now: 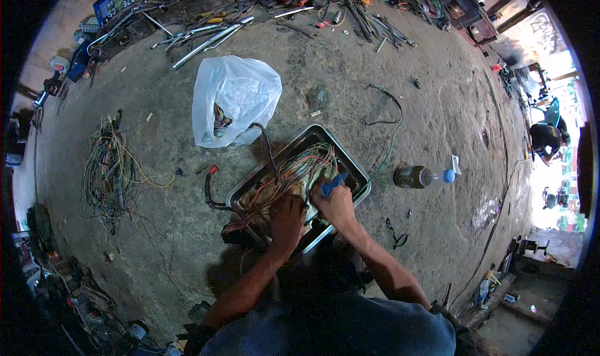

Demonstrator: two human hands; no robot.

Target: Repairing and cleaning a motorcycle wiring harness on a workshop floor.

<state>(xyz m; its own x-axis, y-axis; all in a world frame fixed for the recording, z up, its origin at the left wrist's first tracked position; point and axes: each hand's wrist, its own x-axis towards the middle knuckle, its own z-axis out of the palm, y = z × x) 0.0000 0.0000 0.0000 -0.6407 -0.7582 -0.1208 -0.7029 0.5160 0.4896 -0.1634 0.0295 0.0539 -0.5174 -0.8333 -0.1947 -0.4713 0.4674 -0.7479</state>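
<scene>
A shallow rectangular metal tray [318, 127] sits tilted cornerwise in front of me, holding a tangled bundle of coloured wires [299, 168]. Over the tray, my left hand [289, 218] is bent down with its fingers closed among the wires; the fingertips are partly hidden. Close beside it, my right hand [337, 207] is closed around a blue-handled tool [334, 183], whose working end I cannot make out. A dark sheathed cable end [209, 190] with a red connector sticks out over the tray's left side.
Beyond the tray stands a translucent plastic bag [240, 97] with wires inside. A loose wire heap [109, 175] lies left on the concrete floor. To the right, a bottle of dark yellowish liquid [414, 177] lies on its side. Wrenches and metal bars [212, 44] line the far edge.
</scene>
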